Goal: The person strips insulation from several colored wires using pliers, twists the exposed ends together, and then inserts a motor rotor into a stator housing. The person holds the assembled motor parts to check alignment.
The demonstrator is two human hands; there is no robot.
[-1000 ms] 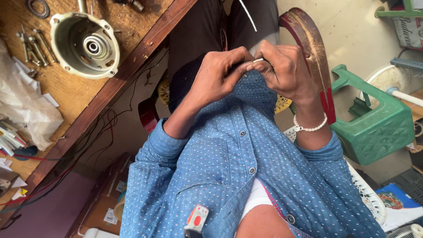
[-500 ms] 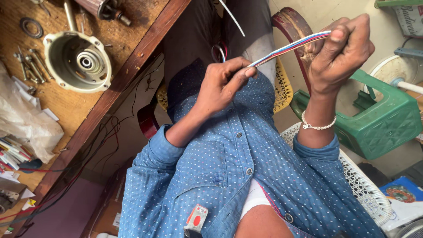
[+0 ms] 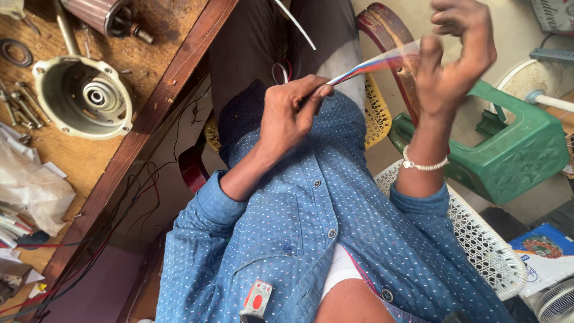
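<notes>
My left hand (image 3: 293, 113) pinches one end of a flat striped strip (image 3: 368, 64), coloured white, blue and red, just above my blue dotted shirt (image 3: 311, 227). My right hand (image 3: 454, 51) is raised higher to the right and blurred, its fingers curled around the strip's far end. The strip runs taut between the two hands. A white bead bracelet (image 3: 424, 164) circles my right wrist. I sit on a white plastic chair (image 3: 478, 239).
A wooden workbench (image 3: 149, 101) at left carries a round metal motor housing (image 3: 84, 98), a wound rotor (image 3: 104, 15), several bolts (image 3: 21, 104), a plastic bag (image 3: 30, 188) and wires. A green plastic stool (image 3: 514, 146) and a red-brown chair (image 3: 388, 36) stand at right.
My hands started together at my chest and have pulled apart; the right hand rose up and to the right, drawing the striped strip out longer from the left hand.
</notes>
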